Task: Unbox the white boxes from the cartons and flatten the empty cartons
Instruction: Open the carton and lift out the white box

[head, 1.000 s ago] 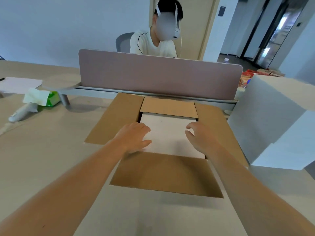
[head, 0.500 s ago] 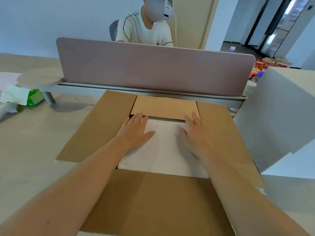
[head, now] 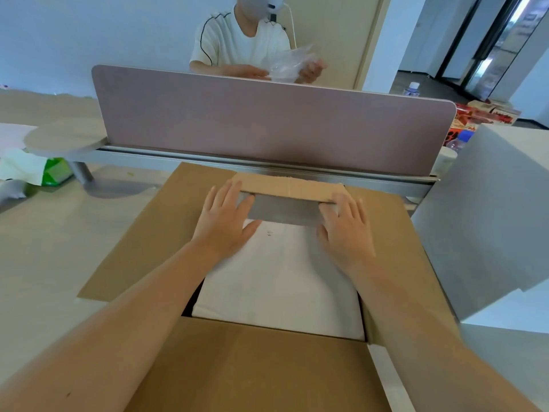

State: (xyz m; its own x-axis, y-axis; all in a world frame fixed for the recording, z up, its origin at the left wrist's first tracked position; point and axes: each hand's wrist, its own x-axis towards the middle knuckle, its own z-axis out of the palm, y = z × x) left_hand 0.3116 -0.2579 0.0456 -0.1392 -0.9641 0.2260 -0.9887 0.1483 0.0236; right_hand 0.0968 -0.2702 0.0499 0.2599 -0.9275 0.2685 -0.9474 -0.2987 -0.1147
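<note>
Green and white, a tissue pack (head: pixel 50 171) lies at the far left of the bench (head: pixel 44 248), well apart from the work. Moving right, I see the open carton (head: pixel 267 367) with its brown flaps spread flat on all sides. My left hand (head: pixel 225 224) rests flat, fingers spread, on the far left part of the white box (head: pixel 279 281) that sits down inside the carton. The far flap (head: pixel 291 188) stands slightly raised and throws a grey shadow over the box's far edge. My right hand (head: pixel 346 230) lies flat on the far right part of the same box, fingers pointing at that flap; neither hand is closed on anything. Behind the carton a mauve divider (head: pixel 267 120) runs across the bench, and a person in a white shirt (head: pixel 243 40) sits beyond it. At the far right stand stacked white boxes (head: pixel 487 221), just beside the carton's right flap.
</note>
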